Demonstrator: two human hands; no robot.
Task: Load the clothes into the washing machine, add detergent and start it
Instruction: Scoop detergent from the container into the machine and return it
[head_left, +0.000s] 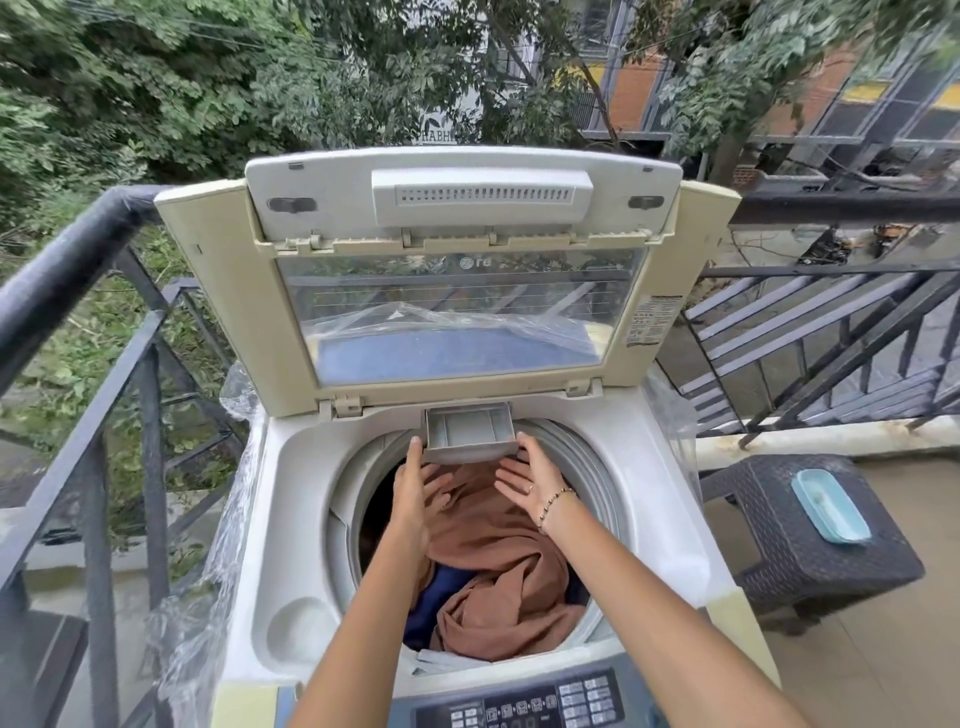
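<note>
I count one washing machine (291, 519), one lid (457, 312), one detergent drawer (470, 428) and one control panel (524, 704). Two hands: left hand (415, 488), right hand (530, 480). Clothes I can tell apart — two: one brown cloth (498, 561), one dark blue garment (431, 597). One bracelet (553, 506), one ring (530, 487). One stool (810, 545) — one blue tray (830, 506).

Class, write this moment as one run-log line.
lid open | brown and blue clothes in drum | detergent drawer pulled out | left hand, right hand touching drawer's front corners
</note>
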